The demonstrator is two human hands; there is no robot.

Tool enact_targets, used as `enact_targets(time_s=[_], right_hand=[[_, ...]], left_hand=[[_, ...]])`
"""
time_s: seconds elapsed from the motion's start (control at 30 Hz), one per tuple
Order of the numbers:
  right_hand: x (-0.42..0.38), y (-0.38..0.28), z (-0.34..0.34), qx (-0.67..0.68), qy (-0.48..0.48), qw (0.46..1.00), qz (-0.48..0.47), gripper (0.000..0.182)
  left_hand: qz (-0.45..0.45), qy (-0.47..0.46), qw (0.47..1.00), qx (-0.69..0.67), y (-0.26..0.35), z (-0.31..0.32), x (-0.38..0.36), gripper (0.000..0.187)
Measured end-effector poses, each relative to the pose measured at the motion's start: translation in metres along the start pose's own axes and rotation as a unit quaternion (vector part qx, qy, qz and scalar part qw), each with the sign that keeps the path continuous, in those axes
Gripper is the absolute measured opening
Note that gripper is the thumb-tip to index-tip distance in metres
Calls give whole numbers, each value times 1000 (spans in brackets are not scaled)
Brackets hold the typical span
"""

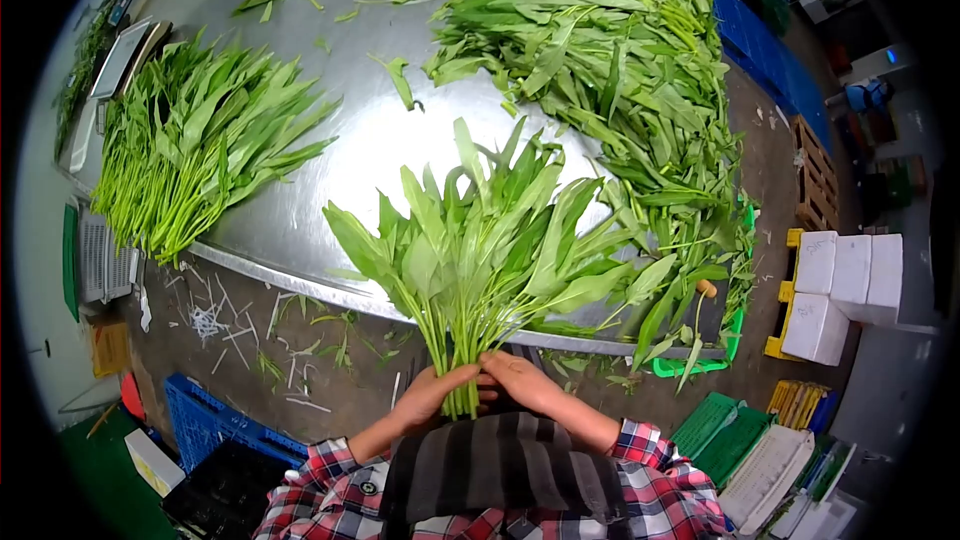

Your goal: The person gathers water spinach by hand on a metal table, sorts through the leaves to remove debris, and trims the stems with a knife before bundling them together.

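A bunch of leafy green stems stands fanned out over the near edge of the metal table, its leaves pointing away from me. My left hand is wrapped round the stem ends from the left. From the right, my right hand closes on the same stems, its thumb near the left one. On the table's left side lies a neat pile of greens, stems toward me. A larger, looser heap of greens covers the right side.
A green crate is below the table's right edge. White boxes and a wooden pallet stand farther right. Blue crate and scattered white strips lie on the floor at left. Loose leaves dot the tabletop.
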State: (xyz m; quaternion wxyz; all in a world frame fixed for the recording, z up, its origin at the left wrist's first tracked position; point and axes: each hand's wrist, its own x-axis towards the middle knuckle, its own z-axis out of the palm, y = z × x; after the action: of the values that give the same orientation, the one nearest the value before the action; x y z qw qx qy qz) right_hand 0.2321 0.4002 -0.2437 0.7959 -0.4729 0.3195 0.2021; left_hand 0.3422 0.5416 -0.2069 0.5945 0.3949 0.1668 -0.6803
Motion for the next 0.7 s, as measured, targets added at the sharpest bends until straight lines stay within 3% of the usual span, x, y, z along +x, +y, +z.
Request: enact_targets(time_s=[0.13, 0.23, 0.3, 0.4, 0.5, 0.53, 0.6, 0.7], right_hand=[[-8, -30, -11, 19, -165, 986, 11, 39], [-10, -28, -28, -282, -181, 938, -89, 48], [-8, -42, -20, -371, -207, 895, -140, 49], [3, -50, 0, -244, -260, 928, -107, 51], [21, -45, 14, -22, -271, 962, -17, 60], [28, -48, 14, 4, -274, 961, 27, 65], [43, -36, 22, 60, -277, 955, 84, 73], [43, -34, 28, 184, -259, 943, 99, 53]], left_hand=[[74, -47, 984, 158, 4, -3, 4, 28], [189, 21, 946, 263, 30, -4, -4, 21], [270, 98, 863, 416, 60, -17, 0, 21], [320, 210, 634, 672, 96, -36, 10, 21], [240, 267, 454, 815, 94, -39, 25, 24], [206, 292, 420, 834, 89, -34, 28, 19], [206, 321, 425, 821, 77, -46, 31, 16], [241, 298, 452, 805, 41, -15, 6, 19]])
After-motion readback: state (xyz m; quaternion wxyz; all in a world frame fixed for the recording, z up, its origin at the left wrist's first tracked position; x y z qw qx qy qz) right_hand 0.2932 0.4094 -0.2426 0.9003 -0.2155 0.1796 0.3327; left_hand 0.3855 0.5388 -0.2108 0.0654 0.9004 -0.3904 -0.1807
